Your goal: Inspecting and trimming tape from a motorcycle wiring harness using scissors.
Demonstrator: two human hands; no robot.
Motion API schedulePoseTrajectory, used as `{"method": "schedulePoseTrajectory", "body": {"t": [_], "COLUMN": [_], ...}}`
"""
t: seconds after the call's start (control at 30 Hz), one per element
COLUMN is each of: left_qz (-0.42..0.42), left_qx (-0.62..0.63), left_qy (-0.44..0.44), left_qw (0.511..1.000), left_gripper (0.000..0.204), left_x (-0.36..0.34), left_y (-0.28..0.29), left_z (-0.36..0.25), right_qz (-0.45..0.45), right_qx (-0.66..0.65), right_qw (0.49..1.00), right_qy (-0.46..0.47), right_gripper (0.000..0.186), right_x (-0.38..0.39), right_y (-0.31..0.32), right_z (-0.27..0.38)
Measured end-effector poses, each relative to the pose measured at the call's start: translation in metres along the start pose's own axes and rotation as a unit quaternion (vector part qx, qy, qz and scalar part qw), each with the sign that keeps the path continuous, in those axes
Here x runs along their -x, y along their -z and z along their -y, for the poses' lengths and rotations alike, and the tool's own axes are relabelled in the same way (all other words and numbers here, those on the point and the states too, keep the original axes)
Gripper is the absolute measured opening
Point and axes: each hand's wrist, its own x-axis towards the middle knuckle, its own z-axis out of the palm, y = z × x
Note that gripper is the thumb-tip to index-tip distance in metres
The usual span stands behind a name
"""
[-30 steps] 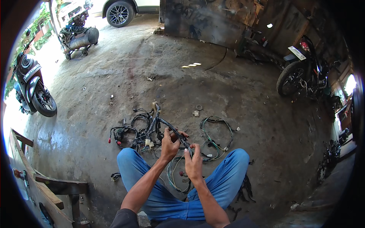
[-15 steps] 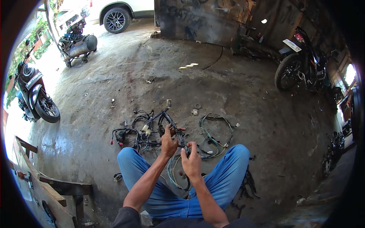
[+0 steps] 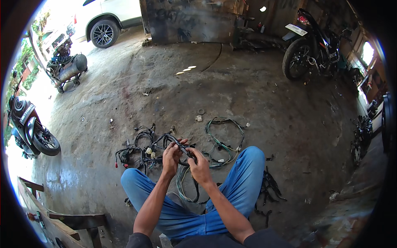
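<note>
Between my knees I hold a black-wrapped wiring harness point(image 3: 180, 144) up off the floor. My left hand point(image 3: 171, 158) grips its trunk, fingers curled round it. Just to the right, my right hand point(image 3: 199, 166) pinches the same trunk with thumb and fingers. Branches of the harness with pale connectors point(image 3: 149, 151) and red-tipped ends spread over the floor to the left. Loose green and white wires point(image 3: 182, 182) hang below my hands. A coil of green and black wires point(image 3: 209, 129) lies beyond my right hand, joined by white plugs.
Black cable scraps point(image 3: 271, 186) lie beside my right knee. A wooden bench point(image 3: 62, 221) stands at the lower left. Motorcycles are parked at the left point(image 3: 39, 128) and far right point(image 3: 304, 53). An air compressor point(image 3: 72, 68) and a white car point(image 3: 111, 18) are at the far left.
The view has tilted and shifted slightly. My right hand has moved up the harness trunk, close to my left hand, and the trunk's raised end has swung lower.
</note>
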Motion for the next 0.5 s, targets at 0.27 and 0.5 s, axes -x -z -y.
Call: {"method": "schedulePoseTrajectory", "body": {"t": [0.27, 0.5], "left_qz": [0.02, 0.037], "left_qx": [-0.064, -0.178], "left_qy": [-0.006, 0.025], "left_qw": [0.998, 0.983], "left_gripper": [0.04, 0.041], "left_x": [0.001, 0.005], "left_y": [-0.005, -0.001], "left_z": [0.003, 0.016], "right_qz": [-0.123, 0.046], "right_qx": [0.266, 0.148], "right_qw": [0.947, 0.986], "right_qy": [0.131, 0.063], "right_gripper": [0.025, 0.016], "right_x": [-0.017, -0.044], "right_y": [0.016, 0.036], "right_z": [0.019, -0.022]}}
